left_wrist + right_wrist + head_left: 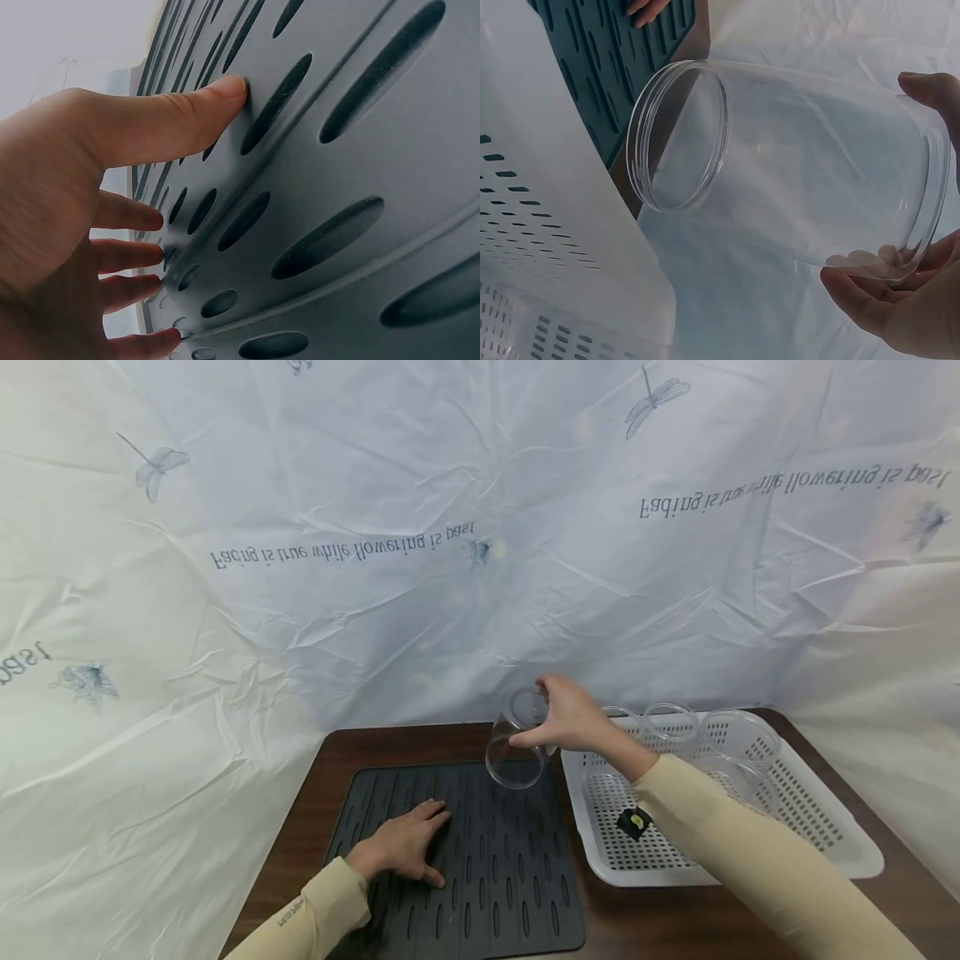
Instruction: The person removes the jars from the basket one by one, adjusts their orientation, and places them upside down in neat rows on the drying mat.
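Ideally, the right hand, curled round the clear jar near the far edge of the dark mat, should grip lightly; the spread, empty left hand can steady the mat.

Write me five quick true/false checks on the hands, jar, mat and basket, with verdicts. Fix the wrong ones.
1. The right hand holds a clear jar. True.
2. The white basket stands on the brown table, to the right of the dark mat. True.
3. The left hand grips the basket. False: it holds nothing and is at the mat, fingers spread.
4. The basket is empty. False: it holds clear containers and a small black item.
5. The right hand grips the jar by its threaded end. False: it grips the opposite end.
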A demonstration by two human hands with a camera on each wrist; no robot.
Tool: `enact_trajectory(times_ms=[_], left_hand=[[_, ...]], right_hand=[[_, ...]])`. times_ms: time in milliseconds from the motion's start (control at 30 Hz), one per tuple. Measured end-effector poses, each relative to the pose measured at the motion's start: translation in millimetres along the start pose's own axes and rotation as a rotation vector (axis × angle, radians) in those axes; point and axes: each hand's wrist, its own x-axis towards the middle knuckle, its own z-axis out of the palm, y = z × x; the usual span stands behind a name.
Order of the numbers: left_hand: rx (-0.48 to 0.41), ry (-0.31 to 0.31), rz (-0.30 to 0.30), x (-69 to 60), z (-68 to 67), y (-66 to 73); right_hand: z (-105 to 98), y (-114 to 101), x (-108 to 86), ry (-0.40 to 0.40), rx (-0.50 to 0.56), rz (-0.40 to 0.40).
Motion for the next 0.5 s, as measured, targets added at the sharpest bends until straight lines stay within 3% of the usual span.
enact_trajectory(times_ms=[500], left_hand=[[-0.022, -0.019, -0.014, 0.3, 1.8, -0.2]], right_hand=[[15.4, 10.1, 8.4, -0.038, -0.053, 0.025]])
